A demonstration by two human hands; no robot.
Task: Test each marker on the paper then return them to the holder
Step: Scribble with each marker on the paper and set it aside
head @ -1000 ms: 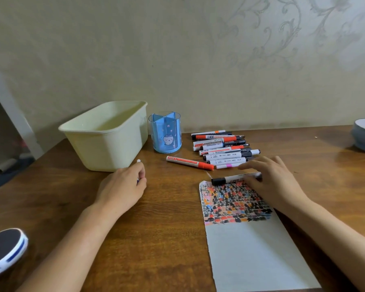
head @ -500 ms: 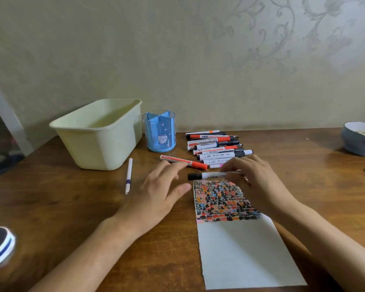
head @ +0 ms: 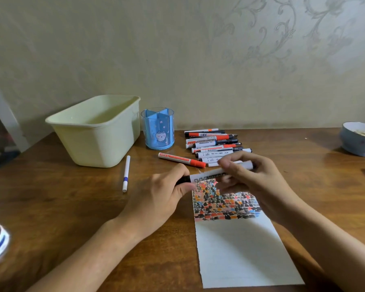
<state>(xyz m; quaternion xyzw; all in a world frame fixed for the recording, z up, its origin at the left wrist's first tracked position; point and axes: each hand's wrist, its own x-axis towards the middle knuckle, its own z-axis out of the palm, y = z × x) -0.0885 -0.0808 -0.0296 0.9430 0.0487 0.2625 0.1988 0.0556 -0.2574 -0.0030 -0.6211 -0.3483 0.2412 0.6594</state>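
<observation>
Head view: my left hand (head: 156, 199) grips the marker (head: 211, 174) cap, right hand (head: 255, 182) its barrel; axis left-right, cap pointing left.

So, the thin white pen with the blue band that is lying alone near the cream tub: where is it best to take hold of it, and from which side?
Probably at the middle of the thin white pen, near its blue band, pinching across the barrel from above. It lies flat on the table, pointing away from the person, with free space along both long sides. Its far end is close to the cream tub, so the middle is easier.
</observation>
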